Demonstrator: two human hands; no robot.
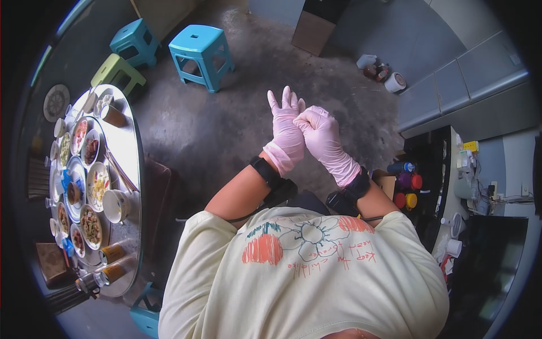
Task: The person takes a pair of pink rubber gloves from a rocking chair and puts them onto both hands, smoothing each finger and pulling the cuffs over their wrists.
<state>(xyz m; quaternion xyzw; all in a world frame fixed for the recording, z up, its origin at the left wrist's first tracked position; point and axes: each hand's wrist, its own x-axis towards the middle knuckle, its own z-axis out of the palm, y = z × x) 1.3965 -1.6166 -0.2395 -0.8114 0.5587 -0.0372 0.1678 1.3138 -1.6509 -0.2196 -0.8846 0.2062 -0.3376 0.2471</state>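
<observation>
Pink disposable gloves cover both hands, which meet over the floor in front of my chest. My left hand [286,127] is raised with its fingers extended and apart, holding nothing. My right hand [319,131] is curled against the thumb side of the left, its fingertips appearing to pinch the left glove [284,159] near the palm. The exact grip is partly hidden by the curled fingers. Dark straps with black devices sit on the left wrist [271,176] and the right wrist [355,186].
To the left, a round table [123,146] bears several plates of food, a white bowl [116,206], chopsticks [120,171] and cans [112,253]. A blue plastic stool [199,46] and a green stool [114,72] stand ahead. At right is a black cabinet [432,169] with bottles beside it.
</observation>
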